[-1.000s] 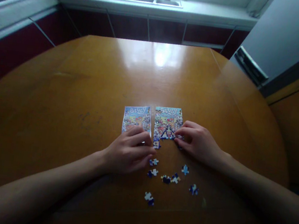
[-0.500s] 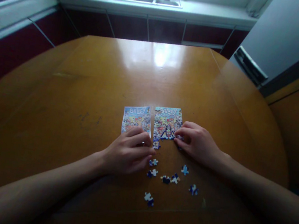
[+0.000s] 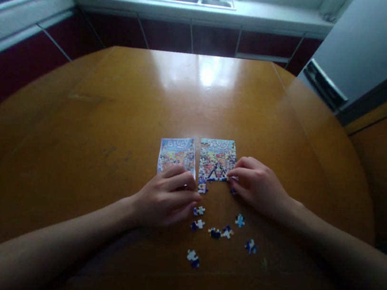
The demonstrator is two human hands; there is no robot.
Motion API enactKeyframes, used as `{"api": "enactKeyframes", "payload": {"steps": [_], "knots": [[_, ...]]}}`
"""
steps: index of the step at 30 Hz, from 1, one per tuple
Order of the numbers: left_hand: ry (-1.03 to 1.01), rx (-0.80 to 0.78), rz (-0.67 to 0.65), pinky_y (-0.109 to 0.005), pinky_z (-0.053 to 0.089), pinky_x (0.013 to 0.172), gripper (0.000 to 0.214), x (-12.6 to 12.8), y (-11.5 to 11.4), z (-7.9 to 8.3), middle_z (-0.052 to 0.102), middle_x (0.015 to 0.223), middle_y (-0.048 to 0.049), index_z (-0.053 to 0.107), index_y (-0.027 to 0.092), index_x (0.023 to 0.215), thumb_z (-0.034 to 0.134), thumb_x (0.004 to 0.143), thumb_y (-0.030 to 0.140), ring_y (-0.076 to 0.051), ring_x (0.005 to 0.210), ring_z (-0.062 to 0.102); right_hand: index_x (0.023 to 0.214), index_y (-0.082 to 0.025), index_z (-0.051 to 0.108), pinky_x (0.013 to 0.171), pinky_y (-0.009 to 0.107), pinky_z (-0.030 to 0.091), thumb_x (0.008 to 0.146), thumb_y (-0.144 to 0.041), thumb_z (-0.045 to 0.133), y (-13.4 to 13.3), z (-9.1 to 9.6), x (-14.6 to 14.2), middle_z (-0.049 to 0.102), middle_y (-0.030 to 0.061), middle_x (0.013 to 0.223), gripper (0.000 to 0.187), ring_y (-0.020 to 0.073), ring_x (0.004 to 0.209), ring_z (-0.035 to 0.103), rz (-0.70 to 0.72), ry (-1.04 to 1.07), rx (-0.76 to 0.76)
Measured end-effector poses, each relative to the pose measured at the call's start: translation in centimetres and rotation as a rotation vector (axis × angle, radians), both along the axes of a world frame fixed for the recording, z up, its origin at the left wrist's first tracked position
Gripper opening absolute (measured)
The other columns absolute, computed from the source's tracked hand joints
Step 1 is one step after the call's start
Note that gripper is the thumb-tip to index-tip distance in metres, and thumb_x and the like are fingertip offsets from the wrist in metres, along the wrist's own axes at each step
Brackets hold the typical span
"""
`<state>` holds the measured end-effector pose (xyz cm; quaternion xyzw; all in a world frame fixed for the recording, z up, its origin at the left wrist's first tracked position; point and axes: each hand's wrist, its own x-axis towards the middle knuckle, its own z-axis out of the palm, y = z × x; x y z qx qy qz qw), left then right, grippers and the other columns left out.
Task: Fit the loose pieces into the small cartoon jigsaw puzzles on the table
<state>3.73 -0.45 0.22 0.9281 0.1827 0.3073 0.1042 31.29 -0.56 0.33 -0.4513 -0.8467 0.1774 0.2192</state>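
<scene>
Bare, slender forearms (image 3: 69,233) taper through narrow wrists (image 3: 130,210) to bare hands (image 3: 168,196).

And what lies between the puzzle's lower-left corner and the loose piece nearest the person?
The head view shows a first loose piece, then a second loose piece, with the left hand beside them.

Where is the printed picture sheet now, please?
In the head view, the sheet lies on the table, left of the puzzle, partly behind the left hand.

Left hand (image 3: 168,196) is covering the sheet's (image 3: 177,152) near edge, right hand (image 3: 258,184) the puzzle's (image 3: 216,157) near-right corner — the table's (image 3: 114,90) near edge is running out of view.
</scene>
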Motion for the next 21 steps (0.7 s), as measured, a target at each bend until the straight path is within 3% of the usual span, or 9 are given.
{"api": "enactKeyframes", "payload": {"steps": [12, 21], "knots": [[-0.006, 0.0, -0.001, -0.031, 0.045, 0.072, 0.013, 0.07, -0.03, 0.05, 0.06, 0.086, -0.0031, 0.065, 0.022, 0.097, 0.063, 0.086, 0.015, -0.016, 0.08, 0.049, 0.089, -0.02, 0.074, 0.075, 0.031, 0.047, 0.09, -0.019, 0.06, 0.01, 0.08, 0.1, 0.062, 0.0058, 0.089, 0.014, 0.0176, 0.085, 0.055, 0.046, -0.016, -0.015], [-0.006, 0.007, -0.007, -0.032, 0.044, 0.072, 0.016, -0.01, -0.12, 0.14, 0.06, 0.086, -0.0037, 0.065, 0.02, 0.097, 0.066, 0.083, 0.013, -0.017, 0.08, 0.049, 0.089, -0.017, 0.074, 0.076, 0.034, 0.049, 0.09, -0.022, 0.064, 0.17, -0.03, 0.53, 0.065, 0.0061, 0.089, 0.011, 0.0179, 0.084, 0.058, -0.119, 0.119, -0.012]]}}
